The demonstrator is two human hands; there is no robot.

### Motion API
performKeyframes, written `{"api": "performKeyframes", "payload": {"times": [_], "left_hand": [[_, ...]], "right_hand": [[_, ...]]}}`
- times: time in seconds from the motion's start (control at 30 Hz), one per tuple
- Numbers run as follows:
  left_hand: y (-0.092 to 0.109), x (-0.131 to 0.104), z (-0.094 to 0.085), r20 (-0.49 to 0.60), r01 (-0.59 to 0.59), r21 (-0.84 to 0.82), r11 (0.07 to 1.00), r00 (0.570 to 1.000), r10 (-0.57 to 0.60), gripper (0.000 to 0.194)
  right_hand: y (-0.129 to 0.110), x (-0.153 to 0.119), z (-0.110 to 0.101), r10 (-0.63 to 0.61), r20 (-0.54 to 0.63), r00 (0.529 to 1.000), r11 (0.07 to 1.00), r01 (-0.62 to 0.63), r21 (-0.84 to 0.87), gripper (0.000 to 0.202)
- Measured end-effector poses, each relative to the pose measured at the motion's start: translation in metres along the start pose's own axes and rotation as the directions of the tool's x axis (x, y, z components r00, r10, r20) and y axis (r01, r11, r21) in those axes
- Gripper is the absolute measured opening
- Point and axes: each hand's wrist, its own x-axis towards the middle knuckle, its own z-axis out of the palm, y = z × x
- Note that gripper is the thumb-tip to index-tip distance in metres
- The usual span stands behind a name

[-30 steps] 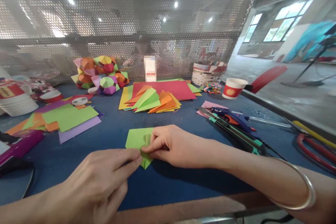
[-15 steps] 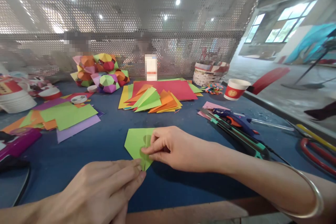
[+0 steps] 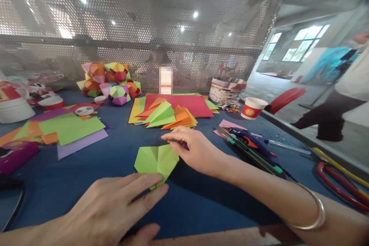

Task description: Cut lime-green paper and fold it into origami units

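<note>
A folded light green paper (image 3: 157, 160) lies on the blue table in front of me, with a crease down its middle and a point toward me. The fingers of my left hand (image 3: 115, 203) rest flat and spread on its lower tip, the thumb apart below. At the paper's upper right edge is my right hand (image 3: 198, 150), its fingers slightly apart and the fingertips near the raised right part. Whether the right fingertips touch the paper is hard to tell. Nothing shows between them.
Coloured sheets (image 3: 184, 103) and folded pieces lie behind. Paper balls (image 3: 118, 94) stand back left, near loose sheets (image 3: 72, 127). Right of my arm are a cutter (image 3: 253, 155), red-handled scissors (image 3: 340, 186) and a paper cup (image 3: 253, 107). A person (image 3: 331, 103) is beyond the table's right edge.
My right hand has moved up and right from the paper's middle, and the paper's right part has opened out. My left fingers have spread. A person has come into view at the right.
</note>
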Motion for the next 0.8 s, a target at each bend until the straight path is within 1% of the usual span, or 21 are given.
{"api": "performKeyframes", "payload": {"times": [0.13, 0.27, 0.37, 0.47, 0.6, 0.7, 0.8], "left_hand": [[-0.002, 0.0, 0.005, -0.02, -0.019, -0.003, 1.0, 1.0, 0.019, 0.04], [-0.003, 0.0, 0.009, -0.062, -0.023, 0.007, 1.0, 0.998, 0.024, 0.036], [-0.002, 0.0, 0.01, -0.065, -0.026, 0.008, 1.0, 0.998, 0.026, 0.035], [-0.001, 0.001, 0.008, -0.056, -0.027, -0.002, 1.0, 0.998, 0.026, 0.034], [0.0, 0.005, 0.003, -0.061, -0.017, -0.002, 1.0, 0.998, 0.017, 0.031], [0.001, 0.007, -0.001, -0.064, 0.004, 0.041, 0.999, 0.998, -0.002, 0.028], [0.001, 0.005, -0.003, -0.079, 0.033, 0.081, 0.996, 0.997, -0.027, 0.028]], "right_hand": [[0.006, 0.005, 0.0, 0.063, 0.054, 0.997, 0.996, -0.06, -0.06, 0.035], [0.001, 0.004, -0.001, 0.158, 0.06, 0.986, 0.983, -0.151, -0.108, 0.039], [-0.001, 0.004, -0.001, 0.202, 0.072, 0.977, 0.975, -0.194, -0.106, 0.039], [0.001, 0.003, 0.001, 0.192, 0.06, 0.979, 0.981, -0.191, -0.021, 0.034], [0.001, 0.003, 0.0, 0.167, 0.087, 0.982, 0.966, -0.181, 0.185, 0.03], [-0.004, 0.003, -0.004, 0.215, 0.09, 0.972, 0.938, -0.232, 0.258, 0.024], [-0.008, 0.002, -0.006, 0.279, 0.04, 0.959, 0.912, -0.278, 0.301, 0.032]]}}
